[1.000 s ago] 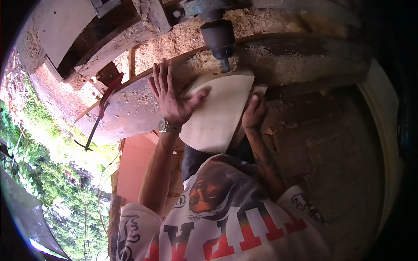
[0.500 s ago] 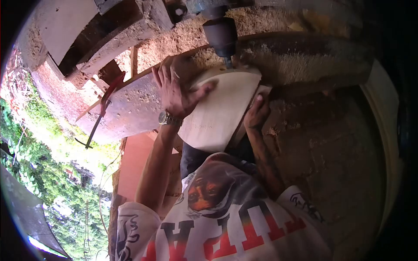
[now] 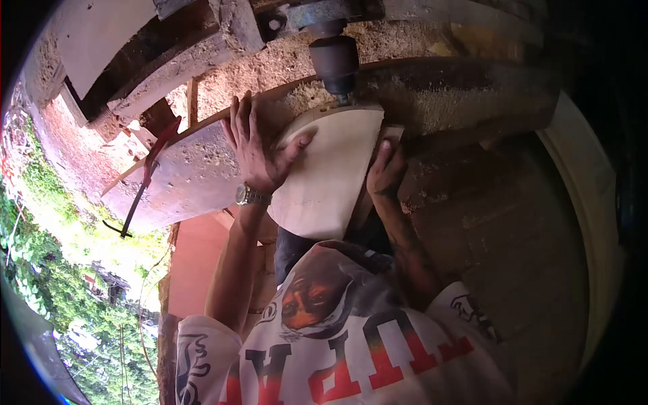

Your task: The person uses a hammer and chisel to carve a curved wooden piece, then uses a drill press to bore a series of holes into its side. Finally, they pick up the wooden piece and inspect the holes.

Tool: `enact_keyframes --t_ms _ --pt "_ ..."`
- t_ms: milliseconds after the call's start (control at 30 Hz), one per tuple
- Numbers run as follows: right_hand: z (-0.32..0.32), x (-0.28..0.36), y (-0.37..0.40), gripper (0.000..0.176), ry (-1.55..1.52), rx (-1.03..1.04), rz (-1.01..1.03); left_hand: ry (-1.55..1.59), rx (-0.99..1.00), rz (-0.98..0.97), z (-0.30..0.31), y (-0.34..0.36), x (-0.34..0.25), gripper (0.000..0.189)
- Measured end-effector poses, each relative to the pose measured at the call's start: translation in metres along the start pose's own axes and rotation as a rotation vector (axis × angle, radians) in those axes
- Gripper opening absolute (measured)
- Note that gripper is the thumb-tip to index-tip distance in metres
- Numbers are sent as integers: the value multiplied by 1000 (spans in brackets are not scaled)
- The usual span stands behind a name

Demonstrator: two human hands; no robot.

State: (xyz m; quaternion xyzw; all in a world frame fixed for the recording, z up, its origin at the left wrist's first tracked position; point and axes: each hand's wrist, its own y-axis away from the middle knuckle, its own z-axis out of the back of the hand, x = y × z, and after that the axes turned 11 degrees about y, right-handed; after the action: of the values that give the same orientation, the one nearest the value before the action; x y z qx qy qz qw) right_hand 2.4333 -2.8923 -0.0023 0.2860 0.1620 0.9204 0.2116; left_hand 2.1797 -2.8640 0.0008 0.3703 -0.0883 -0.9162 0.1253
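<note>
A pale, curved-edged wooden board (image 3: 331, 172) lies under a dark drill chuck (image 3: 335, 64), whose bit meets the board's far edge beside some small holes. My left hand (image 3: 260, 152), with a watch at the wrist, has its fingers spread over the dark bench edge and its thumb on the board's left side. On the right, my right hand (image 3: 387, 169) is closed round a narrow wood piece (image 3: 393, 133) against the board's right edge. The bit's tip is hidden at the wood.
A dark curved bench edge (image 3: 466, 98) with sawdust runs across the top. A red-handled tool with a thin metal bar (image 3: 138, 199) hangs at the left. Greenery lies beyond it. A long pale curved board (image 3: 587, 182) stands at the right.
The whole view has shifted, so the board, chuck and both hands appear slightly further left. The chuck sits closer to the board's edge, with less of the bit showing.
</note>
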Motion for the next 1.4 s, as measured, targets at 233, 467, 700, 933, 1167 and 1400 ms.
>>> enact_keyframes --t_ms 233,467,700,933,1167,1400 --pt "5 1 4 40 31 104 -72 4 9 36 0 13 -1 109" --pt "3 -7 11 37 3 64 6 33 20 118 1 29 -2 110" --pt "7 -1 -8 39 21 36 57 16 -29 157 -2 21 -10 111" --pt "-1 -20 -1 41 -13 -23 19 -29 21 98 -5 10 -11 112" --pt "3 -28 18 38 -41 -26 -62 -43 74 44 -11 12 -16 112" --pt "0 -41 26 41 8 -87 43 -29 95 17 -14 25 -10 117"
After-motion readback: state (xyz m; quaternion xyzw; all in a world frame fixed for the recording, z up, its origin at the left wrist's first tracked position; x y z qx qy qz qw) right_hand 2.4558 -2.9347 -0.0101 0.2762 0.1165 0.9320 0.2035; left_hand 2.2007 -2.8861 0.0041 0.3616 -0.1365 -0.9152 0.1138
